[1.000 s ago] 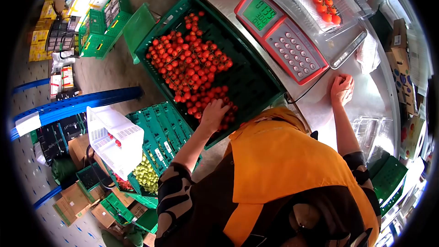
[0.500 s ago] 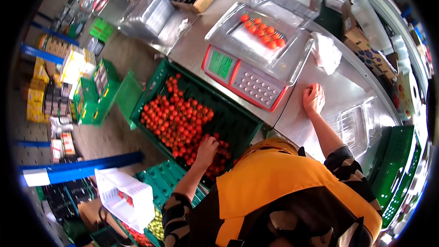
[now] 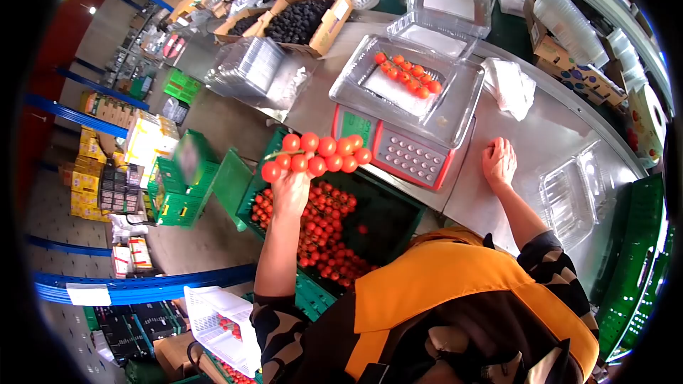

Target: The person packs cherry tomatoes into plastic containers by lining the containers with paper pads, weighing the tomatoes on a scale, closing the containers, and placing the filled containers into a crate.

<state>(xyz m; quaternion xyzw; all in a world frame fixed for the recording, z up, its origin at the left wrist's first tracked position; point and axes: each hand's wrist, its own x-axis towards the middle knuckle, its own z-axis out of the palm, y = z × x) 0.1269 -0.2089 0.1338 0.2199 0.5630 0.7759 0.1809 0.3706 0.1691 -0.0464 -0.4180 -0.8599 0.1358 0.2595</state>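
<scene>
My left hand is closed on the stem of a vine of cherry tomatoes, lifted above the green crate. Many more loose vines of tomatoes fill the crate's left and near parts. To the right, my right hand lies on the steel table with its fingers stretched out and nothing in them. A red-and-grey scale stands between the hands. On its clear tray sits a clear punnet holding another vine of tomatoes.
Stacked clear punnets stand behind the scale, and an opened clear container lies at the right. Crumpled white paper is beside the scale. A cardboard box of dark fruit and stacked clear lids are at the back left.
My left hand has risen out of the crate and moved up and away, now with a vine of cherry tomatoes in it. The right hand stays on the table; the view has shifted.
</scene>
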